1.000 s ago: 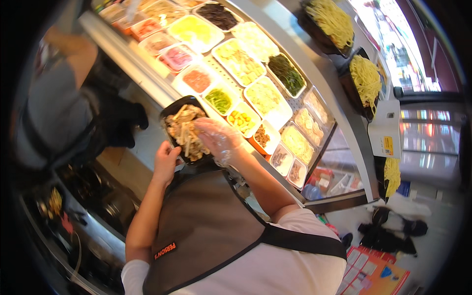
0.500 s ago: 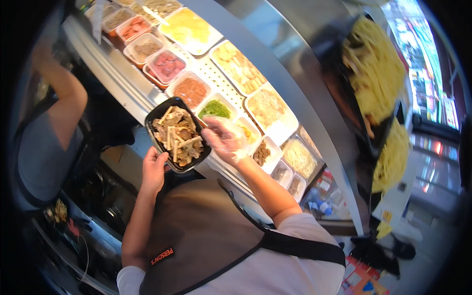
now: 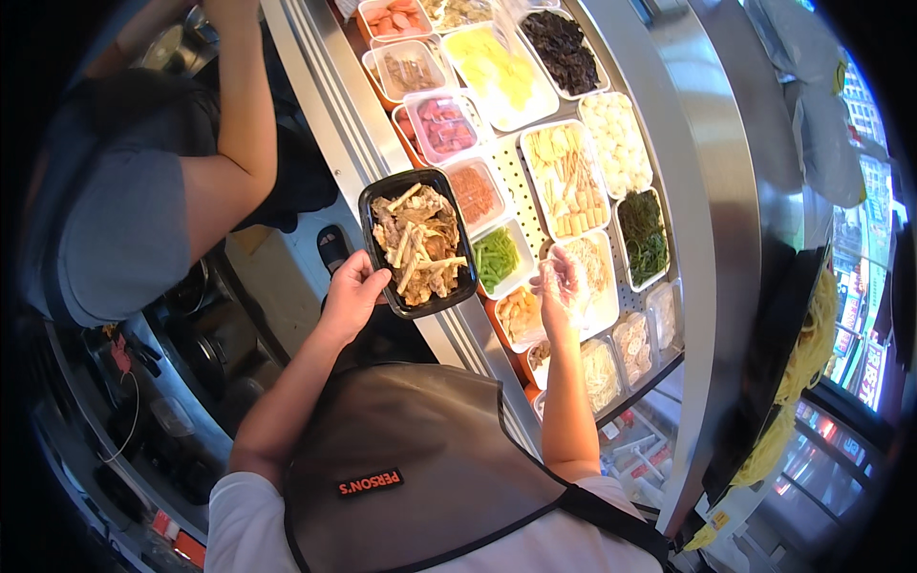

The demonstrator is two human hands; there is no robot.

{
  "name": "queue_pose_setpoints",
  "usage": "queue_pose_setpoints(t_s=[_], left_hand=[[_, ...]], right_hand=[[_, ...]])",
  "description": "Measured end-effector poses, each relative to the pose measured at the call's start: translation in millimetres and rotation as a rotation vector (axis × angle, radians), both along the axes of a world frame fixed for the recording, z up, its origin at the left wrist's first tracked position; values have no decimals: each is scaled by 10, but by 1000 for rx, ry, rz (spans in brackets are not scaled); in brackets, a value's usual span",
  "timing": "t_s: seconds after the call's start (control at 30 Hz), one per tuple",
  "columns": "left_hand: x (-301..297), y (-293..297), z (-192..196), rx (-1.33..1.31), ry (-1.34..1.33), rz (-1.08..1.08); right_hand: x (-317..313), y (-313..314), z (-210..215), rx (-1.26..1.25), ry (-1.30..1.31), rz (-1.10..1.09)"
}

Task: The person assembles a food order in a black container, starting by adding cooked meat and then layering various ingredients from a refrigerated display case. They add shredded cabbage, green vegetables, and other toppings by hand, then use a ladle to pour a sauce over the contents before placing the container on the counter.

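Observation:
My left hand (image 3: 355, 294) grips a black plastic food tray (image 3: 466, 279) by its near left corner, thumb on the rim. Brown, bony-looking pieces with pale sticks (image 3: 417, 239) fill the tray, which is held over the counter's near edge. In a clear plastic glove, my right hand (image 3: 562, 286) hovers above a white tub of pale shredded food (image 3: 594, 256). Its fingers are loosely bent and apart, with nothing plainly visible between them. Beside the black tray are a tub of cut green vegetables (image 3: 497, 258) and a tub of reddish-brown minced food (image 3: 473, 191).
A refrigerated counter (image 3: 521, 181) holds several tubs, among them yellow slices (image 3: 497, 76), dark leafy food (image 3: 562, 50) and rolled sticks (image 3: 568, 177). A metal ledge (image 3: 702, 191) borders its far side. At left stands a co-worker (image 3: 124, 201), close to the counter. Noodles (image 3: 812, 334) lie at far right.
My view has turned, showing more of the counter and the co-worker. My right hand has moved from beside the black tray to over the shredded-food tub. My left hand still holds the tray.

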State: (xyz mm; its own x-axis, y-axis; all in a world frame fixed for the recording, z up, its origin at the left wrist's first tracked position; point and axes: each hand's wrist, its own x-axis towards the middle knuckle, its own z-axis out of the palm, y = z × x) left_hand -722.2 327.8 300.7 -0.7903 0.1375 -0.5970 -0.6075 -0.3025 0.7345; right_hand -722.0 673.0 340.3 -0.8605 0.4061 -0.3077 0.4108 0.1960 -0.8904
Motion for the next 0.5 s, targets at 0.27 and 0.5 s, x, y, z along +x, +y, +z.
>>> queue_pose_setpoints(t_s=[0.27,0.5], left_hand=[[-263,-347,-29,-23,25,-44],[-413,-669,-125,-1,96,-131]], right_hand=[[-500,149,-110,297,-101,113],[-825,-106,116,336,-81,27]])
